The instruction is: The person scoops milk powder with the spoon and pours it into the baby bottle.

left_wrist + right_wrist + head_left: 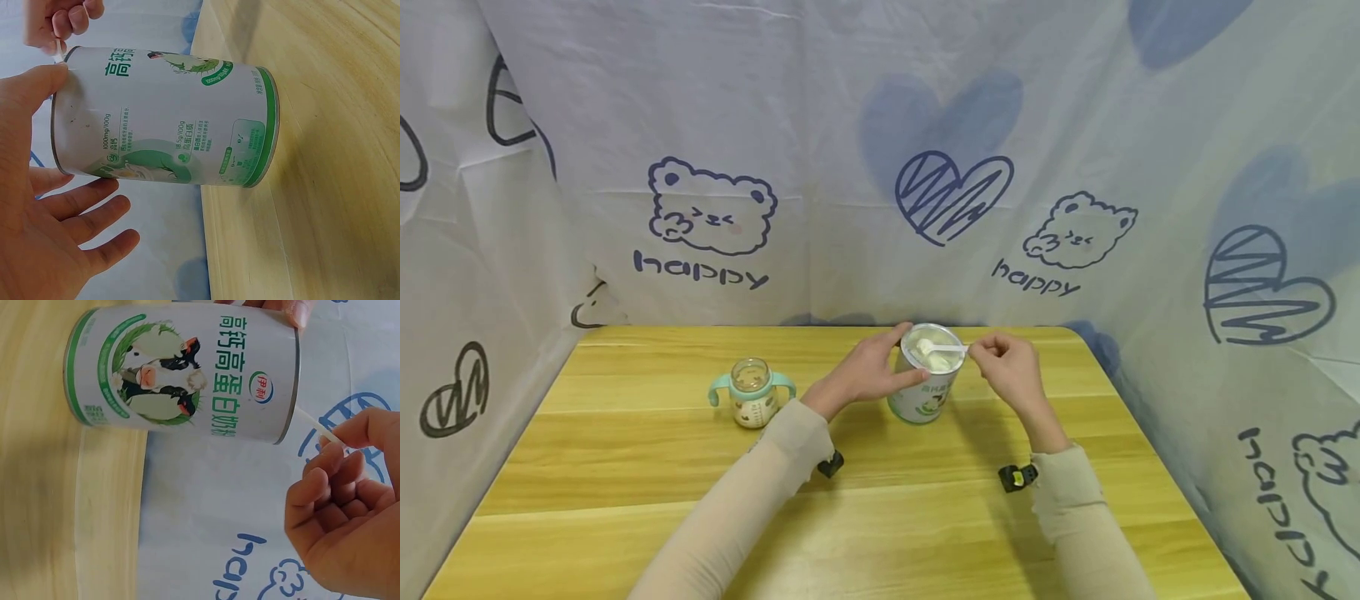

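A white and green milk powder can (pixel 916 398) stands upright on the table, its top uncovered and pale powder (pixel 938 362) showing inside. My left hand (pixel 868 368) holds the can near its rim from the left, the thumb on the near side and fingers around the far side. In the left wrist view the other fingers (pixel 100 219) are spread beside the can. My right hand (pixel 1011 371) pinches the handle end of a white scoop (pixel 949 347) between thumb and finger. The scoop's bowl lies inside the can's mouth with powder in it.
To the left of the can stands a baby bottle (pixel 752 410) with mint-green handles and no lid on top. The wooden table (pixel 925 525) ends against a printed white cloth (pixel 835 250) behind and at the sides.
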`<state>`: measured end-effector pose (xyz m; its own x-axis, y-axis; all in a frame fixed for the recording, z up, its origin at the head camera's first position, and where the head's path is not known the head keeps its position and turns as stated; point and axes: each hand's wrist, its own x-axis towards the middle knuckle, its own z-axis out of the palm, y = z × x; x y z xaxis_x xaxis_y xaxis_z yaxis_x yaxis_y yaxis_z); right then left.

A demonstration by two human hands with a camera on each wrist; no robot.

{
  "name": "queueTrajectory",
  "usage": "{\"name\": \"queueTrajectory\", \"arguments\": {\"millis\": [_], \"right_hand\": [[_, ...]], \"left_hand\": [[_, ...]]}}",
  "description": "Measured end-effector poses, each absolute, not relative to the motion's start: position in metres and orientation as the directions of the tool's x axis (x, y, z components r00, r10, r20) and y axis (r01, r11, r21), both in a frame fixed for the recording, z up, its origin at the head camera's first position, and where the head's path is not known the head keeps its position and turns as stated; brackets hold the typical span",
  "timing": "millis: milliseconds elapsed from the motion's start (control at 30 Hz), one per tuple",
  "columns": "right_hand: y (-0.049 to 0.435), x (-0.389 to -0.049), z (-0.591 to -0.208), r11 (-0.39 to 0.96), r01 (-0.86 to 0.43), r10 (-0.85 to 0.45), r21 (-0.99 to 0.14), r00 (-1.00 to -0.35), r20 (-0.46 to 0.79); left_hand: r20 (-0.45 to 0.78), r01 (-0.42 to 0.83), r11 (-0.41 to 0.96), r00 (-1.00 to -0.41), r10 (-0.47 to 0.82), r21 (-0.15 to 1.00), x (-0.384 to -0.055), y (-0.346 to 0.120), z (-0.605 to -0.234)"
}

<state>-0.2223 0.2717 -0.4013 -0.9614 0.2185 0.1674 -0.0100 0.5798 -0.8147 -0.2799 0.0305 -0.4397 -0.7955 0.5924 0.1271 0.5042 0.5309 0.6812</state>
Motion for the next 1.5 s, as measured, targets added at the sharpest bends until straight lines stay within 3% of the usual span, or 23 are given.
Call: {"name": "queueTrajectory", "arguments": {"millis": [167,300,1133,1500], "right_hand": [[0.271,-0.222,-0.404,0.657,-0.143,0.173,-0.741,-0.927,0.332],[0.269,-0.222,-0.406,0.688,-0.193,0.147,-0.700,-0.907,0.395],[0.264,-0.225,-0.396,0.830,-0.243,0.022,-0.503,-0.885,0.465],[0.261,-0.224,-0.398,0.877,-0.344,-0.089,-0.335,-0.802,0.590]], "left_hand": [[0.120,0.496,0.534,-0.799,0.589,0.685,-0.280,0.031,-0.441],[0.113,0.490,0.543,-0.804,0.583,0.682,-0.280,0.031,-0.440],[0.096,0.486,0.557,-0.805,0.586,0.673,-0.278,0.031,-0.436],[0.102,0.489,0.549,-0.802,0.589,0.678,-0.279,0.030,-0.438]]}}
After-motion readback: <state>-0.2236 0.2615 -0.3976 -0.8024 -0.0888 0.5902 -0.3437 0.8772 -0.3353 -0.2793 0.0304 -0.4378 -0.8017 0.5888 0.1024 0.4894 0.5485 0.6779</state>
